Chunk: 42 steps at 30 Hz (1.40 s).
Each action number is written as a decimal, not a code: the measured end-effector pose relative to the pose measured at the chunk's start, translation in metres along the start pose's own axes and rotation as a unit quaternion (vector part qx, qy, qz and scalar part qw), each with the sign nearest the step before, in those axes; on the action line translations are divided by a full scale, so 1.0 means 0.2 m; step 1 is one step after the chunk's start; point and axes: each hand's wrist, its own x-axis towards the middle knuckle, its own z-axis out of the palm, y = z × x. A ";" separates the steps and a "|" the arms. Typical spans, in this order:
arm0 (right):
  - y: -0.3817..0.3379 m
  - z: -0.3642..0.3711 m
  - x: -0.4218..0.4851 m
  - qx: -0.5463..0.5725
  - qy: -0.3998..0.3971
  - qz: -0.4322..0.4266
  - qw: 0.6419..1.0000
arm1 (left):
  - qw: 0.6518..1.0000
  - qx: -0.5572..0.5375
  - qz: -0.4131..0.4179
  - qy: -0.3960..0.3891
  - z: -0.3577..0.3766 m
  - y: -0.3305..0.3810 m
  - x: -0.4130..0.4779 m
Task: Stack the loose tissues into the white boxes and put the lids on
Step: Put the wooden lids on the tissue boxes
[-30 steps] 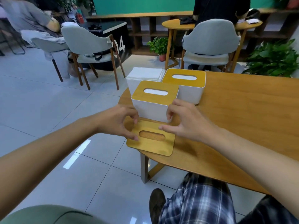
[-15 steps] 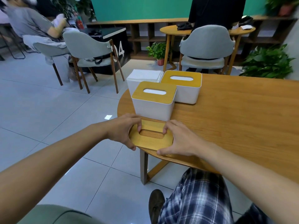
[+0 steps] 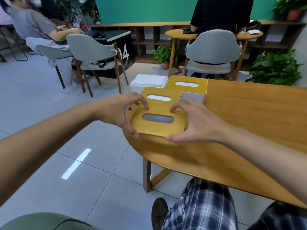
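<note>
Lidding step: the flat yellow wooden lid with oval slot point(image 3: 157, 128) is being gripped at both sides by curled fingers point(image 3: 143, 102) of left hand point(image 3: 119, 112) and right hand point(image 3: 196, 123), tilted at the wooden table point(image 3: 249, 122) edge. Next, probably, it is being carried to the unlidded white box of tissues point(image 3: 148, 81) behind and squared on.

The left hand point(image 3: 119, 112) and the right hand point(image 3: 194, 123) grip the loose lid point(image 3: 157, 128) by its side edges, holding it tilted with its far edge raised. Just behind it on the counter point(image 3: 249, 122) stand the near lidded box point(image 3: 174, 95), the far lidded box point(image 3: 192, 95) and the open box point(image 3: 132, 87) heaped with tissues point(image 3: 147, 80).
</note>
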 end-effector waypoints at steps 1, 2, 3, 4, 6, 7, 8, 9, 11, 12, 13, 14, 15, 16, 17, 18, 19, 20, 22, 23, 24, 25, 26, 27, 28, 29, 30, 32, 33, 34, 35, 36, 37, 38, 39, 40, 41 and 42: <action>0.00 -0.04 0.04 -0.005 0.006 -0.004 1.000 | 1.000 0.001 -0.002 0.008 -0.05 0.00 0.02; 0.00 -0.08 0.08 -0.010 0.008 -0.005 1.000 | 1.000 0.002 -0.008 0.015 -0.10 -0.01 0.04; 0.01 -0.12 0.13 -0.017 0.008 -0.004 1.000 | 1.000 0.001 -0.018 0.019 -0.15 -0.02 0.06; 0.02 -0.14 0.18 -0.023 0.007 -0.001 1.000 | 0.999 -0.003 -0.029 0.021 -0.19 -0.04 0.09; 0.05 -0.18 0.31 -0.034 0.009 0.004 0.999 | 0.998 -0.017 -0.049 0.023 -0.27 -0.09 0.17; 0.07 -0.19 0.37 -0.039 0.010 0.006 0.999 | 0.998 -0.024 -0.057 0.023 -0.30 -0.13 0.22; 0.09 -0.20 0.45 -0.044 0.011 0.007 0.999 | 0.997 -0.028 -0.063 0.025 -0.32 -0.16 0.27; 0.12 -0.21 0.52 -0.047 0.008 0.009 0.999 | 0.997 -0.030 -0.070 0.029 -0.34 -0.21 0.32; 0.17 -0.22 0.66 -0.049 -0.001 0.016 0.999 | 0.995 -0.040 -0.084 0.033 -0.38 -0.30 0.43; 0.20 -0.22 0.73 -0.049 -0.005 0.018 0.999 | 0.994 -0.048 -0.091 0.033 -0.40 -0.34 0.48; 0.23 -0.22 0.80 -0.048 -0.006 0.020 0.999 | 0.993 -0.058 -0.095 0.030 -0.42 -0.40 0.52; 0.25 -0.21 0.86 -0.049 -0.008 0.023 0.999 | 0.992 -0.066 -0.101 0.024 -0.43 -0.45 0.57; 0.28 -0.20 0.92 -0.049 -0.011 0.026 0.998 | 0.992 -0.071 -0.106 0.020 -0.44 -0.51 0.62; 0.30 -0.20 0.98 -0.050 -0.016 0.027 0.998 | 0.991 -0.074 -0.112 0.017 -0.45 -0.55 0.66; 0.32 -0.19 1.04 -0.050 -0.019 0.029 0.998 | 0.990 -0.078 -0.117 0.014 -0.45 -0.59 0.70; 0.34 -0.19 1.10 -0.050 -0.021 0.032 0.998 | 0.989 -0.081 -0.121 0.010 -0.46 -0.63 0.74; 0.36 -0.18 1.14 -0.051 -0.023 0.034 0.998 | 0.989 -0.083 -0.124 0.009 -0.46 -0.67 0.77; 0.38 -0.17 1.19 -0.051 -0.023 0.035 0.998 | 0.988 -0.084 -0.126 0.008 -0.47 -0.70 0.80; 0.41 -0.15 1.26 -0.051 -0.028 0.041 0.997 | 0.988 -0.086 -0.129 0.004 -0.46 -0.76 0.86; 0.42 -0.14 1.28 -0.051 -0.033 0.044 0.997 | 0.988 -0.086 -0.130 0.000 -0.45 -0.78 0.89; 0.43 -0.13 1.30 -0.050 -0.040 0.047 0.997 | 0.988 -0.084 -0.131 -0.004 -0.44 -0.80 0.90; 0.44 -0.12 1.31 -0.048 -0.046 0.050 0.997 | 0.988 -0.082 -0.132 -0.007 -0.44 -0.80 0.91; 0.45 -0.11 1.33 -0.046 -0.051 0.053 0.996 | 0.988 -0.079 -0.132 -0.009 -0.43 -0.81 0.92; 0.46 -0.10 1.32 -0.042 -0.054 0.057 0.996 | 0.988 -0.076 -0.131 -0.009 -0.43 -0.81 0.93; 0.47 -0.10 1.33 -0.037 -0.056 0.059 0.996 | 0.989 -0.074 -0.130 -0.010 -0.42 -0.82 0.93; 0.47 -0.09 1.32 -0.033 -0.058 0.059 0.996 | 0.989 -0.071 -0.129 -0.012 -0.42 -0.82 0.93; 0.48 -0.08 1.32 -0.032 -0.059 0.060 0.996 | 0.989 -0.068 -0.129 -0.016 -0.42 -0.82 0.93; 0.47 -0.08 1.31 -0.037 -0.067 0.063 0.995 | 0.989 -0.061 -0.129 -0.029 -0.41 -0.82 0.93; 0.47 -0.07 1.31 -0.040 -0.073 0.064 0.994 | 0.989 -0.062 -0.130 -0.034 -0.40 -0.82 0.93; 0.47 -0.07 1.31 -0.041 -0.080 0.064 0.994 | 0.989 -0.064 -0.129 -0.037 -0.40 -0.82 0.93; 0.47 -0.07 1.31 -0.041 -0.084 0.065 0.993 | 0.989 -0.069 -0.126 -0.038 -0.39 -0.82 0.93; 0.47 -0.07 1.31 -0.040 -0.088 0.065 0.993 | 0.989 -0.077 -0.124 -0.037 -0.39 -0.82 0.92; 0.48 -0.08 1.30 -0.039 -0.093 0.066 0.993 | 0.988 -0.090 -0.120 -0.038 -0.38 -0.82 0.92; 0.48 -0.08 1.31 -0.036 -0.100 0.067 0.992 | 0.987 -0.106 -0.118 -0.038 -0.38 -0.82 0.91; 0.48 -0.09 1.31 -0.034 -0.107 0.067 0.991 | 0.985 -0.122 -0.117 -0.037 -0.38 -0.82 0.90; 0.49 -0.09 1.31 -0.033 -0.113 0.067 0.991 | 0.984 -0.135 -0.114 -0.033 -0.37 -0.83 0.89; 0.50 -0.09 1.31 -0.034 -0.119 0.067 0.990 | 0.983 -0.143 -0.111 -0.028 -0.37 -0.83 0.89; 0.50 -0.09 1.31 -0.036 -0.121 0.065 0.990 | 0.983 -0.145 -0.106 -0.023 -0.36 -0.83 0.89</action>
